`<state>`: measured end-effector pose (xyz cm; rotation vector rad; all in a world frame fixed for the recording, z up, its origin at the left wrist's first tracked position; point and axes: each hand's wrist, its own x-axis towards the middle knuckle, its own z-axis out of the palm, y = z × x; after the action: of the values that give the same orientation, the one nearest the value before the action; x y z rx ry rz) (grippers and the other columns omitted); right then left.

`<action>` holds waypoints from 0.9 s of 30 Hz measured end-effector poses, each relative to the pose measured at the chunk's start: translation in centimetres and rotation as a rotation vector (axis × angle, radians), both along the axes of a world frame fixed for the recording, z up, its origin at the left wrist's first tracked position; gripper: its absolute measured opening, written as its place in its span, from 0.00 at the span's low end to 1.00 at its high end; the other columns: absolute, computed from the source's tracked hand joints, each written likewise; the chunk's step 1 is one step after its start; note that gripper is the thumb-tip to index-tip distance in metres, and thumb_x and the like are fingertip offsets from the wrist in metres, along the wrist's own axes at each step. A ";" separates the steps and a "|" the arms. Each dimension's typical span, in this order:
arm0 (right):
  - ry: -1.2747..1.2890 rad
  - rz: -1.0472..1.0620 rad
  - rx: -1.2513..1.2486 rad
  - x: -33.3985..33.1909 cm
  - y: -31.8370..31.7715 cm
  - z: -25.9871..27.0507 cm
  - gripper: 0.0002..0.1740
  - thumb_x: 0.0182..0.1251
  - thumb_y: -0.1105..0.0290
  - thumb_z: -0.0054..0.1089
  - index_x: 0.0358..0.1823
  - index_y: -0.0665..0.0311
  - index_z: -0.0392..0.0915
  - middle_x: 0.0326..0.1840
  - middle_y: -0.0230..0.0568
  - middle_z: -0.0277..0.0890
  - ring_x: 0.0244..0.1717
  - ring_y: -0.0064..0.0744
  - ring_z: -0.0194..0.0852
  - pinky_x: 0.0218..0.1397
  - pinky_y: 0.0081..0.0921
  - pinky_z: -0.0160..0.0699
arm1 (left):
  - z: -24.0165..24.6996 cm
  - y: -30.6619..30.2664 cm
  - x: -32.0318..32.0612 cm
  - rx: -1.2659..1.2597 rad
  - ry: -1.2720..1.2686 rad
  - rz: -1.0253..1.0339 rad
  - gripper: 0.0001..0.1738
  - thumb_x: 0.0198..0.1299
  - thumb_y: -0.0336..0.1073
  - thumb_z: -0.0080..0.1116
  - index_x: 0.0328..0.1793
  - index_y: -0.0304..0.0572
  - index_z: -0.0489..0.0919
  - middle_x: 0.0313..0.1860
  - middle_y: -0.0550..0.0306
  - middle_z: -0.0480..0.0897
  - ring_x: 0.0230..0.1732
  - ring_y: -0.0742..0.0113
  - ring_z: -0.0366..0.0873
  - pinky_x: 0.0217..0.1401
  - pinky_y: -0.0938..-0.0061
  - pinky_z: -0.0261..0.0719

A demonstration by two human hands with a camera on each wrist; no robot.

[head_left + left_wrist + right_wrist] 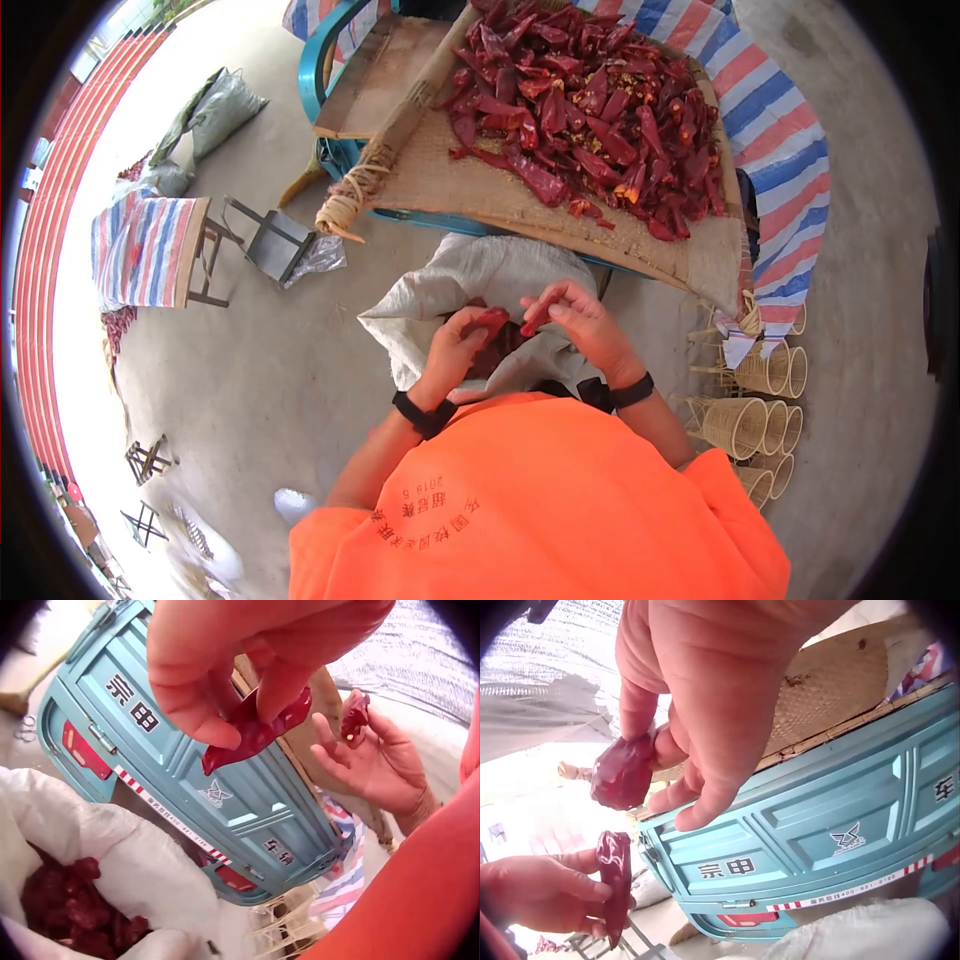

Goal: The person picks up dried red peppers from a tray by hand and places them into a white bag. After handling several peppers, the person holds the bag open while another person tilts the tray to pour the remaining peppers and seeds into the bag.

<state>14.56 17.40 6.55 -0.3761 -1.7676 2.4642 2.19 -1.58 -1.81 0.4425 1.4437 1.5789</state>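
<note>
Between the thumb and fingers of my left hand [452, 352] is a long dried red chili pepper [615, 881], its narrow tip pointing down in the right wrist view. My right hand [592, 328] pinches a shorter chili piece [622, 776]; in the left wrist view a pale seed shows on its ragged end. The two pieces are apart, held at similar height. Beneath both hands a white woven sack [500, 262] gapes, with dark red chilies [79, 907] inside it.
A large heap of red chilies [600, 120] with loose seeds lies on a woven mat [420, 170] atop a teal cart [247, 780]. Striped cloth [780, 150] hangs at its right. Wicker baskets [735, 425] stand on the right; a small stool [270, 245] stands left.
</note>
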 end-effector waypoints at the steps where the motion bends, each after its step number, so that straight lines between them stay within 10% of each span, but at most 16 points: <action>1: -0.024 -0.001 0.017 0.1 -0.3 0.0 0.08 0.72 0.72 0.48 0.50 0.63 0.69 0.42 0.39 0.78 0.54 0.33 0.75 0.68 0.35 0.64 | -0.8 -0.2 -0.2 -0.023 0.111 -0.008 0.16 0.61 0.26 0.54 0.55 0.44 0.77 0.43 0.62 0.80 0.39 0.75 0.76 0.43 0.81 0.75; 6: -0.151 -0.050 0.298 -0.2 -1.3 -0.2 0.12 0.68 0.73 0.53 0.52 0.62 0.72 0.43 0.35 0.79 0.45 0.26 0.78 0.56 0.27 0.72 | -7.5 -1.7 0.6 -0.206 1.079 0.056 0.20 0.52 0.31 0.60 0.53 0.43 0.78 0.47 0.49 0.80 0.36 0.52 0.80 0.40 0.65 0.79; 9: -0.077 -0.209 0.806 -0.3 -0.5 2.3 0.13 0.62 0.73 0.58 0.49 0.61 0.77 0.42 0.35 0.77 0.40 0.25 0.78 0.40 0.25 0.76 | -10.2 -2.8 0.3 -0.387 0.560 -0.546 0.24 0.51 0.38 0.62 0.57 0.43 0.77 0.48 0.41 0.81 0.48 0.43 0.78 0.54 0.58 0.75; 17: -0.138 -0.448 1.577 -7.7 5.4 7.1 0.19 0.62 0.59 0.61 0.51 0.60 0.77 0.44 0.43 0.79 0.47 0.47 0.73 0.51 0.41 0.72 | -10.0 -3.1 1.9 -0.304 0.453 -1.066 0.18 0.57 0.42 0.61 0.49 0.39 0.78 0.46 0.46 0.83 0.49 0.53 0.80 0.49 0.63 0.75; 22: -0.364 -0.232 1.714 -11.2 7.1 5.1 0.20 0.60 0.54 0.61 0.45 0.61 0.79 0.41 0.44 0.78 0.48 0.49 0.74 0.50 0.44 0.70 | -8.8 -3.5 2.8 -0.377 0.355 -0.941 0.13 0.61 0.38 0.56 0.46 0.38 0.78 0.45 0.49 0.83 0.47 0.62 0.78 0.48 0.65 0.74; 27: -0.216 -0.449 1.471 -11.4 7.7 4.8 0.14 0.58 0.62 0.64 0.40 0.63 0.77 0.36 0.44 0.79 0.40 0.48 0.77 0.47 0.39 0.73 | -7.9 -4.3 3.1 -0.379 0.240 -0.808 0.17 0.60 0.41 0.57 0.48 0.35 0.77 0.41 0.47 0.82 0.40 0.59 0.78 0.44 0.66 0.73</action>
<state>3.20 25.06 11.36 -0.7055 -2.5628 0.4715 5.33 -5.88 -9.68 0.8707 1.4340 0.6117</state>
